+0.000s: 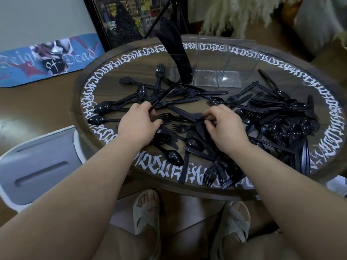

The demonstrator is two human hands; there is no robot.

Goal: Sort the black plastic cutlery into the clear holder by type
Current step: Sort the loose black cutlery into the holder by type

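Observation:
Black plastic forks, spoons and knives lie scattered over the round table (187,41), with the thickest heap (281,124) at the right. The clear holder (216,68) stands at the back; its left compartment holds a bundle of black knives (176,47), and the other compartments look empty. My left hand (138,122) grips a black knife (163,95) that slants up toward the holder. My right hand (223,126) pinches another black knife (191,117) lying in the middle of the pile.
The table has white lettering round its rim (90,107). A white chair (37,162) stands at the left, a blue skateboard deck (47,59) lies on the floor behind it, and a tripod (169,8) stands behind the table. My feet in slippers (146,212) are under the table's front edge.

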